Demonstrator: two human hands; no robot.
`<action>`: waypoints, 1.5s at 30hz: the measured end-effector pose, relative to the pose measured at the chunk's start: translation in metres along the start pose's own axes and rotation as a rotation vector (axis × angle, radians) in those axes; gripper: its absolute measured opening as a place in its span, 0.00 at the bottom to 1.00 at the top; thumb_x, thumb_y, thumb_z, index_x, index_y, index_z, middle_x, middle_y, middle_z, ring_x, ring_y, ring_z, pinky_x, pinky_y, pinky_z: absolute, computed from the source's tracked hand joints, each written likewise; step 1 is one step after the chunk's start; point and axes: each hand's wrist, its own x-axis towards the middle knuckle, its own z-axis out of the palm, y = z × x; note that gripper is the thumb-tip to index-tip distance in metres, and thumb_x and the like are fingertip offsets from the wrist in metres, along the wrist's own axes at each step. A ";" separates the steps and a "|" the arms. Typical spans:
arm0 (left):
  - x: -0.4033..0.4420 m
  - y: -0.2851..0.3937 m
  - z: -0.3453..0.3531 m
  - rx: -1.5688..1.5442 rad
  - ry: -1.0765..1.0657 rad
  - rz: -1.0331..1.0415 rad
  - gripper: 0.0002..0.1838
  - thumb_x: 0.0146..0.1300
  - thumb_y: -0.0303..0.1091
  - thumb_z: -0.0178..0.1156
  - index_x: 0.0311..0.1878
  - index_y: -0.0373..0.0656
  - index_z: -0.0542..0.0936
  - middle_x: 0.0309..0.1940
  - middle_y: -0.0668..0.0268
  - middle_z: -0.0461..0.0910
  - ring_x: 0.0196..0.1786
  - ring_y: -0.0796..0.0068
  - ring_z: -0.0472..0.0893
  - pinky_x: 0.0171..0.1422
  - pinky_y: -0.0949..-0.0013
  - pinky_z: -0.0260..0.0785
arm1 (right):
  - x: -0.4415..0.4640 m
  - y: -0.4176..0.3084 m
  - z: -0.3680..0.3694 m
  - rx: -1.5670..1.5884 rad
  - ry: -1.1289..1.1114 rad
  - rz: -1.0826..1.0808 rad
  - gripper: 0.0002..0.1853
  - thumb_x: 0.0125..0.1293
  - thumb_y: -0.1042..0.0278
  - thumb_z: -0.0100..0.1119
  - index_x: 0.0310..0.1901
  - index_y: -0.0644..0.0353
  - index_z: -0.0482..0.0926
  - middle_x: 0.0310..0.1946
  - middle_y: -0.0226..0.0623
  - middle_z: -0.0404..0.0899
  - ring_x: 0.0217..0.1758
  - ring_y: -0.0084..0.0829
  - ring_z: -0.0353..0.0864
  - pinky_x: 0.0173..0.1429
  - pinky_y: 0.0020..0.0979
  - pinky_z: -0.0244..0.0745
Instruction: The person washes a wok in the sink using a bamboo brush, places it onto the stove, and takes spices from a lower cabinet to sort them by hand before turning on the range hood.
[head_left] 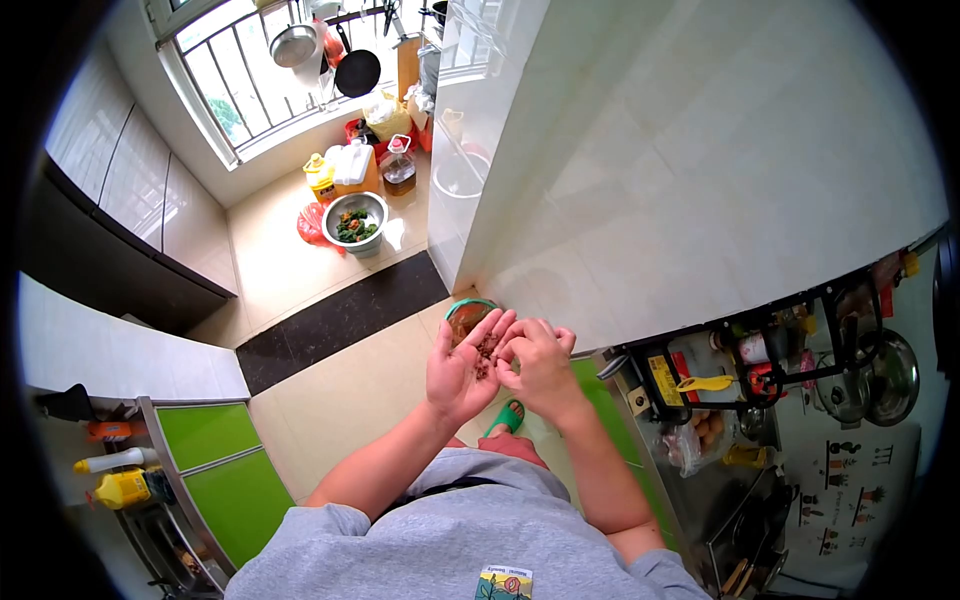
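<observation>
My left hand (462, 375) is palm up and slightly cupped, its fingers stretched forward. A small heap of reddish-brown bits (484, 352) lies on its palm and fingers; they look dried, but their kind is too small to tell. From the right, my right hand (538, 362) reaches over this heap with thumb and fingertips pinched together at the bits. What is between those fingertips is hidden. Just beyond the hands, lower down, shows a round container with a teal rim (460, 304) and something brownish in it, partly covered by my left fingers.
A metal basin (360, 243) with green leaves stands on the floor by the window, near an oil bottle (398, 168) and yellow jugs. A white wall (720, 150) rises ahead on the right. Counters flank me; the right one bears a black rack (740, 400) and a bag of eggs (700, 435).
</observation>
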 end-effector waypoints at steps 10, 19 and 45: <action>-0.004 0.007 0.001 -0.054 0.019 -0.004 0.41 0.69 0.64 0.29 0.69 0.35 0.57 0.69 0.53 0.58 0.72 0.59 0.57 0.77 0.58 0.45 | 0.012 0.033 0.001 -0.113 0.233 0.107 0.07 0.50 0.64 0.60 0.23 0.55 0.74 0.39 0.30 0.74 0.47 0.30 0.72 0.54 0.43 0.52; -0.007 0.009 -0.002 -0.057 -0.034 -0.039 0.42 0.68 0.66 0.29 0.69 0.37 0.58 0.68 0.55 0.61 0.70 0.60 0.60 0.73 0.61 0.52 | 0.005 -0.002 -0.025 0.125 -0.082 -0.058 0.05 0.51 0.66 0.68 0.31 0.48 0.83 0.51 0.28 0.72 0.60 0.30 0.66 0.62 0.46 0.48; -0.009 0.005 0.008 0.040 -0.058 -0.189 0.43 0.67 0.67 0.26 0.70 0.37 0.55 0.65 0.54 0.63 0.67 0.60 0.63 0.73 0.59 0.52 | 0.008 0.000 -0.013 0.217 0.004 -0.005 0.04 0.49 0.70 0.62 0.24 0.56 0.76 0.47 0.34 0.73 0.55 0.30 0.70 0.63 0.44 0.50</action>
